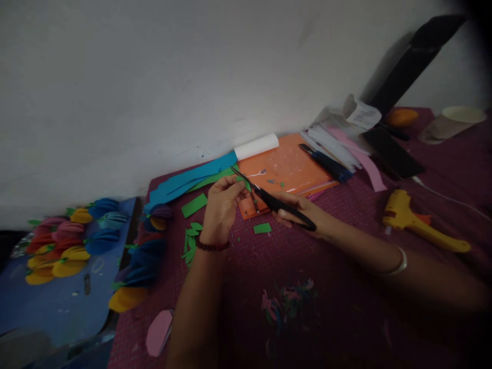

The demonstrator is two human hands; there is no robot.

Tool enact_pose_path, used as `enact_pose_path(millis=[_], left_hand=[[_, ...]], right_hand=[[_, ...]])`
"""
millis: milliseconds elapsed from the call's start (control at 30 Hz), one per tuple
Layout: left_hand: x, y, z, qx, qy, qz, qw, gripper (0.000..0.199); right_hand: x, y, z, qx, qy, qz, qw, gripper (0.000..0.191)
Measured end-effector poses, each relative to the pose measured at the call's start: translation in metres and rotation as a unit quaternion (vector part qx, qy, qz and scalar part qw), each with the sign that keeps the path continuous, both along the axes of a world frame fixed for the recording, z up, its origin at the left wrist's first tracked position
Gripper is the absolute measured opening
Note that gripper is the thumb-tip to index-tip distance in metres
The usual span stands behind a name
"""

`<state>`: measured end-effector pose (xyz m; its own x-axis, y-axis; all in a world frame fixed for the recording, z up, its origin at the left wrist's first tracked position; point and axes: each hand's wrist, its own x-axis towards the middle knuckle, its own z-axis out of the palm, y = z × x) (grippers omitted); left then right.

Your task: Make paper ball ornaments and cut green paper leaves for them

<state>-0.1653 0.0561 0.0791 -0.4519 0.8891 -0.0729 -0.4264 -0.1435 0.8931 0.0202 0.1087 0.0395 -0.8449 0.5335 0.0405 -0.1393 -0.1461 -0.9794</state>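
My left hand (226, 205) pinches a small green piece (241, 179), mostly hidden by the fingers. Black-handled scissors (269, 200) are gripped in my right hand (298, 210). Their blades point up and left, close beside the green piece; whether they touch it I cannot tell. Below the hands lies a green rectangle (262, 228), and another green strip (194, 205) is left of my left wrist. A heap of cut green leaf shapes (189, 243) sits by that wrist. Behind the hands is an orange sheet (286, 159) with scraps on it.
Blue strips (192, 177) and a white roll (257, 147) lie along the wall. At right are a box cutter (326, 163), a yellow glue gun (423, 223), a dark phone-like slab (392, 152) and a cup (451, 124). Colourful layered paper shapes (73, 243) cover a blue surface at left.
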Motion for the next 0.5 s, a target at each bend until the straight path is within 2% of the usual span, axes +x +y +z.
enact_pose_path(millis=[300,500], left_hand=[[-0.0035,0.0,-0.0016,-0.018,0.007,-0.011,1.0,0.02],[-0.0082,-0.0007,-0.0009,-0.033,0.009,-0.035,0.999,0.021]], right_hand=[[-0.0006,0.0005,0.0006,-0.01,-0.027,-0.002,1.0,0.068],[0.0001,0.0016,0.0007,0.005,-0.03,0.0,1.0,0.068]])
